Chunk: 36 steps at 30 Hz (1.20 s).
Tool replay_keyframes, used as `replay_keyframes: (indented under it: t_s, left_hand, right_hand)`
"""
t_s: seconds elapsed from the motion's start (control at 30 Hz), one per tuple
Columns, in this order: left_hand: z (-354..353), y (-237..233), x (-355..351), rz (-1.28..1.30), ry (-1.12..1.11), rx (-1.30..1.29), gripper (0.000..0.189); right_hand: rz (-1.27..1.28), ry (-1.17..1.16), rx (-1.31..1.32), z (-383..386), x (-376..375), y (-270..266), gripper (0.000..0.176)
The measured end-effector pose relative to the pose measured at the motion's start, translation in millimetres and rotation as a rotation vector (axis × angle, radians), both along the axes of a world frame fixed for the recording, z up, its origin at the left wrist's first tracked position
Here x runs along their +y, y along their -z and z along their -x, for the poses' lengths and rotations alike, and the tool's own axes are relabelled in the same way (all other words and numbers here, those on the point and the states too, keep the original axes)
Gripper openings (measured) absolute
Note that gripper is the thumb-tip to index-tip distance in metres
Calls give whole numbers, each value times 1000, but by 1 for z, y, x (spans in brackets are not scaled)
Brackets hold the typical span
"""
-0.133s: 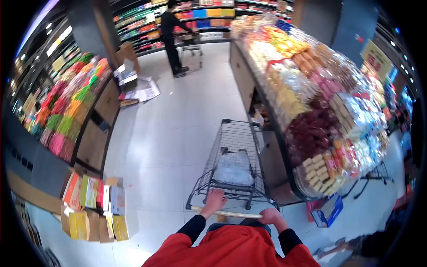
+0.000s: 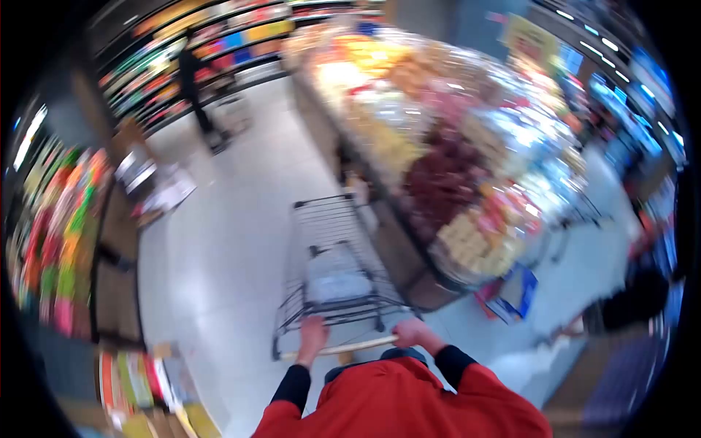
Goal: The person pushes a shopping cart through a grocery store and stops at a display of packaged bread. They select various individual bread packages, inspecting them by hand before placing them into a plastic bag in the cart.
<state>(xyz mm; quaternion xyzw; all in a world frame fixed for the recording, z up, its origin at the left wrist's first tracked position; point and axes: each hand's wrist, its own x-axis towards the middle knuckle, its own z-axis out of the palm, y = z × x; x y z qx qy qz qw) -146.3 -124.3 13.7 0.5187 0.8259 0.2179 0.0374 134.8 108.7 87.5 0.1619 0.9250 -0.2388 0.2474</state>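
Shopping cart [image 2: 324, 198] and its user's hands, seen from above; places are given relative to the cart. The pale handle [image 2: 365, 346] crosses the cart's near end. The right hand [image 2: 415, 332] is folded in a fist on the handle's right end, its fingers closed round it. The left hand [image 2: 313, 334] lies across the handle near its left end, the fingers on the far side; blur prevents telling how tightly they are bent.

Within the cart's wire basket, just beyond the hands, lies a clear, whitish plastic package [image 2: 338, 276], apart from both hands.

Close along the cart's right side stands a display counter [image 2: 400, 255], heaped with wrapped goods: dark red packages [image 2: 445, 179], with pale packs [image 2: 471, 244] nearer. To the right of the cart, at the counter's foot, is a blue box [image 2: 517, 293]. Well to the left of the cart a second display [image 2: 117, 266] carries brightly coloured packets [image 2: 58, 241]; left of the cart's near end, opened cartons [image 2: 142, 379] are grouped. Beyond the cart, to the left, lie sheets [image 2: 166, 188] on the floor; farther off, a person [image 2: 191, 84] in dark clothing stands beside shelves [image 2: 252, 36].
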Motion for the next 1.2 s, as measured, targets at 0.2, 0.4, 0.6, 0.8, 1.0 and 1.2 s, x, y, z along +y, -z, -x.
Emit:
replay_keyframes:
  t_s: [0.2, 0.4, 0.6, 0.8, 1.0, 1.2]
  left_hand:
    - [-22, 3, 15, 61, -44, -14, 28]
    - [-67, -38, 22, -115, -137, -99, 25]
    - [-96, -27, 23, -80, -198, -74, 24]
    - [-121, -11, 18, 189, -241, -97, 45]
    - [-137, -11, 29, 420, -242, -202, 92]
    - [-143, -14, 28, 439, -241, -254, 102]
  right_hand:
    - [-57, 76, 155, -24, 17, -17, 28]
    - [-124, 62, 269, -46, 27, -24, 22]
    - [-134, -2, 357, -69, 39, -12, 22]
    - [-114, -81, 340, -86, 54, -5, 19]
    - [-131, -116, 272, -93, 73, -9, 20]
    - [-150, -140, 221, -91, 75, -8, 23]
